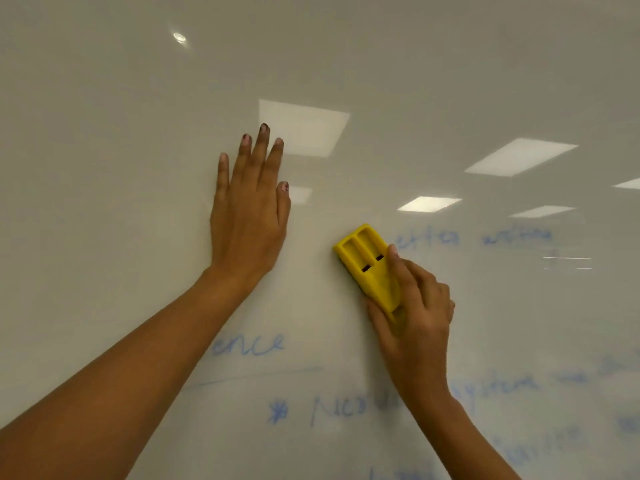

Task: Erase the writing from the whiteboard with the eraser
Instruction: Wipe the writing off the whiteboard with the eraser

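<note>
A glossy whiteboard (104, 133) fills the whole view. My right hand (415, 313) grips a yellow plastic eraser (363, 258) and holds it flat against the board, tilted up to the left. Faint blue writing (471, 237) runs to the right of the eraser. More blue writing, the letters "ence" (249, 344) above an underline, lies below my left arm. Further blue lines (332, 410) cross the lower right. My left hand (249, 209) presses flat on the board with straight fingers, to the left of the eraser and apart from it.
The upper and left parts of the board carry no writing. Ceiling lights reflect as bright rectangles (304, 126) above my left hand and at the right (519, 155).
</note>
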